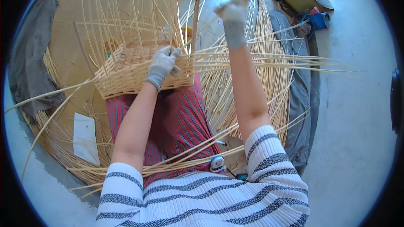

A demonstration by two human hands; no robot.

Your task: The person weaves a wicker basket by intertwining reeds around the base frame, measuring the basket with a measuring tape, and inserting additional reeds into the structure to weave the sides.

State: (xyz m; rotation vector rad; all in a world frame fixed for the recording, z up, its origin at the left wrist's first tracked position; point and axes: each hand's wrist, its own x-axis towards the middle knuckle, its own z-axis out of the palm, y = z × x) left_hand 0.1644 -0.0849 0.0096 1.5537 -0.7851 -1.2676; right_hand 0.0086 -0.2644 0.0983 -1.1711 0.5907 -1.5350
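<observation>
A partly woven wicker basket (pixel 134 75) rests on my lap over a red plaid cloth (pixel 176 113), with long upright stakes (pixel 111 12) rising from it. My left hand (pixel 163 65), in a pale glove, is closed on the basket's upper edge near its right end. Gloved as well, my right hand (pixel 235 10) is raised beyond the basket to the right; its fingers are blurred, and whether it holds a strand cannot be made out. Several long strands (pixel 269 61) run out to the right from the basket. A wooden stick (pixel 195 25) stands upright at the right corner.
A large bundle of canes (pixel 271 84) lies on a grey cloth (pixel 296 130) at the right. Another grey cloth (pixel 31 54) is at the left, above a white sheet (pixel 85 136). A tape measure (pixel 217 164) sits near my waist. Boxes (pixel 301 1) stand at the upper right.
</observation>
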